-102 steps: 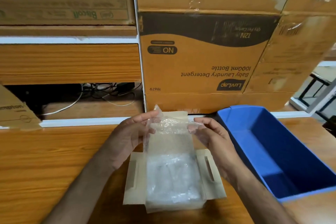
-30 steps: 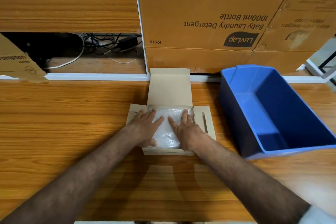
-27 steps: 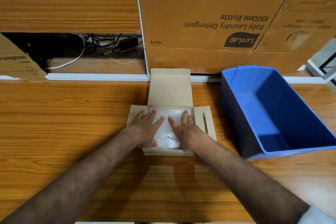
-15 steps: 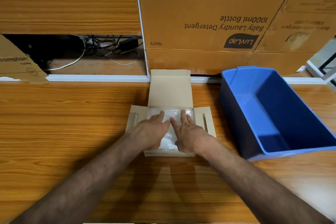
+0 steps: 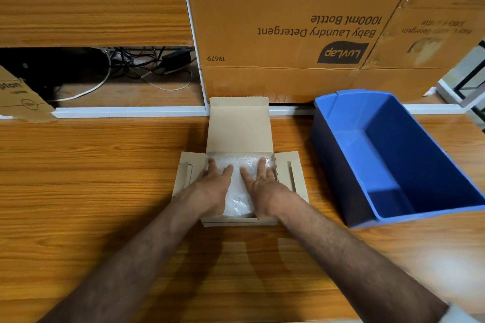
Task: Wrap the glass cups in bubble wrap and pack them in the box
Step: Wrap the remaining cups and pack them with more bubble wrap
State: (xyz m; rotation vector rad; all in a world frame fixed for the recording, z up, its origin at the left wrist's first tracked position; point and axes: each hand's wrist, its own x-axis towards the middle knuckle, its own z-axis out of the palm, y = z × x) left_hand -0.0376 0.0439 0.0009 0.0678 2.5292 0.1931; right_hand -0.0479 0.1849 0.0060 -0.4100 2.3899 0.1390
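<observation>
A small tan cardboard box (image 5: 238,128) lies on the wooden table with its lid flap folded back and both side flaps spread out. Clear bubble wrap (image 5: 237,191) fills its inside; the glass cups under it are hidden. My left hand (image 5: 214,187) rests flat on the left half of the wrap, fingers apart and pointing away from me. My right hand (image 5: 262,187) lies flat on the right half in the same way. Neither hand grips anything.
A blue plastic bin (image 5: 341,165) stands just right of the box. Large cardboard cartons (image 5: 288,21) are stacked behind the table. A shelf opening with cables (image 5: 136,71) sits at the back left, a torn cardboard piece (image 5: 18,99) at the far left.
Earlier both hands held the bubble wrap up above the box; now they lie flat on it inside the box. In the last second the fingers shifted slightly apart toward the box's sides.
</observation>
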